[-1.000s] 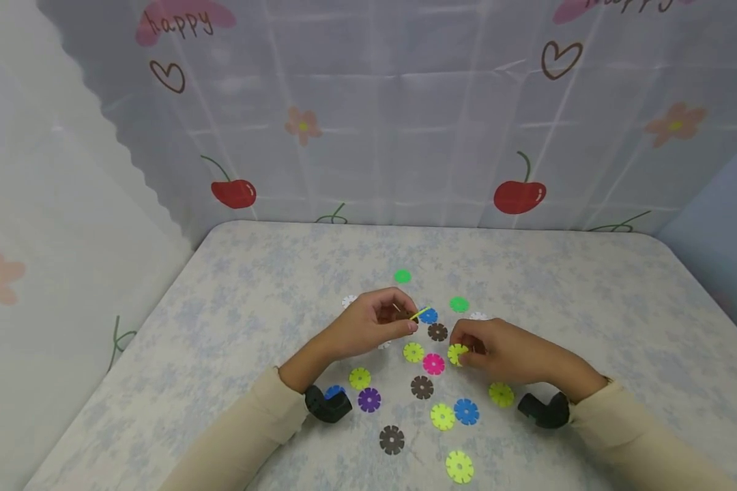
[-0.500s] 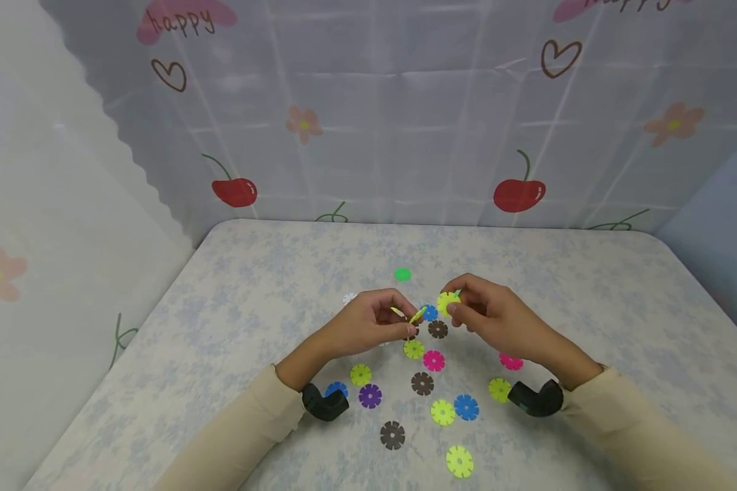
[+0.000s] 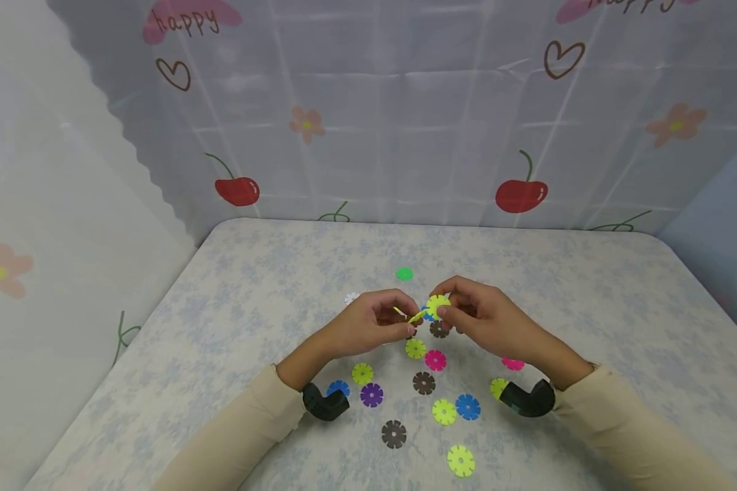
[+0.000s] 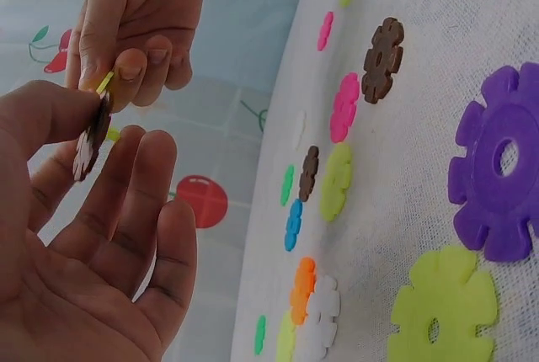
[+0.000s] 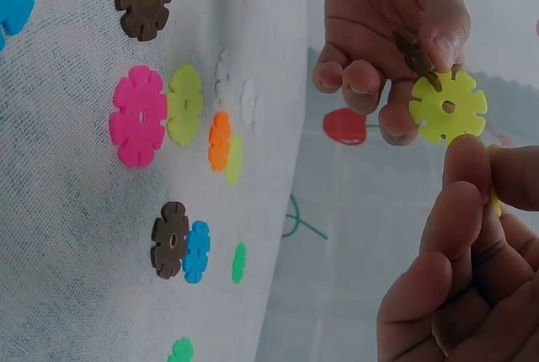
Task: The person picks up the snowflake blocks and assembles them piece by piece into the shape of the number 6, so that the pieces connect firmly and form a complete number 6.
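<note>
My left hand [image 3: 371, 324] pinches a brown notched disc [image 4: 91, 141] between thumb and fingers, above the table. A yellow notched disc [image 5: 438, 116] is joined to the brown one at an angle, and another sliver of yellow shows behind it. Close on the right, my right hand [image 3: 491, 317] pinches a separate yellow disc [image 3: 438, 307] upright by its edge. In the right wrist view only a thin edge of that disc [image 5: 495, 196] shows between thumb and fingers. Whether the two yellow discs touch cannot be told.
Loose notched discs lie scattered over the patterned tabletop, among them a purple disc [image 3: 371, 395], a pink disc [image 3: 435, 360], a blue disc [image 3: 468, 407] and a green disc [image 3: 405, 273]. Black wrist cameras [image 3: 325, 402] sit on both cuffs. A printed curtain [image 3: 381, 136] hangs behind.
My right hand has lifted its yellow disc from near the table, then brought it left toward the left hand's joined discs. The left hand has turned its discs slightly and otherwise stays in place.
</note>
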Demonstrator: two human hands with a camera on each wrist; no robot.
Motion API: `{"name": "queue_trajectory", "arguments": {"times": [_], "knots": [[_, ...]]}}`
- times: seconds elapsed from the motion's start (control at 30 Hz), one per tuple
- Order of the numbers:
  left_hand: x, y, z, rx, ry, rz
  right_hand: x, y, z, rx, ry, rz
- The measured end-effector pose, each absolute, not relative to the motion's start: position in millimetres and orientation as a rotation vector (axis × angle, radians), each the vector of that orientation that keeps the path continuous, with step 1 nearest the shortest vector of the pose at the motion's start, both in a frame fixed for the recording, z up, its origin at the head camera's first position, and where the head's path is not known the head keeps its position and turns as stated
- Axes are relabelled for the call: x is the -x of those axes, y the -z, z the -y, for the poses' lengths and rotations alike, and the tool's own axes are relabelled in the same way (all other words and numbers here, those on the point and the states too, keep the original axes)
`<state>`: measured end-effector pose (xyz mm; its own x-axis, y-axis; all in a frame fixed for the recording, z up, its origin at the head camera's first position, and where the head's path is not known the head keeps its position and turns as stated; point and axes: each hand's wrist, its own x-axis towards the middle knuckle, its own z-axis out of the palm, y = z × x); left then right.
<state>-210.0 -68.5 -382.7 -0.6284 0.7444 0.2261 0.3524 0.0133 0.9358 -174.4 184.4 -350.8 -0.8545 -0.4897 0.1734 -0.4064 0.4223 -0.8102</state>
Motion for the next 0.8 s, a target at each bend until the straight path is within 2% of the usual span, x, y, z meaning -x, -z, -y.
{"name": "queue_trajectory", "arguments": {"times": [0.47, 0.8], "knots": [[203, 382, 64, -1.103, -1.705, -2.162, 172, 354, -181, 0.897, 1.462, -2.508], [202, 385, 60, -1.459, -1.624, -2.460, 171, 352, -174, 0.859, 1.550, -2.437]]}}
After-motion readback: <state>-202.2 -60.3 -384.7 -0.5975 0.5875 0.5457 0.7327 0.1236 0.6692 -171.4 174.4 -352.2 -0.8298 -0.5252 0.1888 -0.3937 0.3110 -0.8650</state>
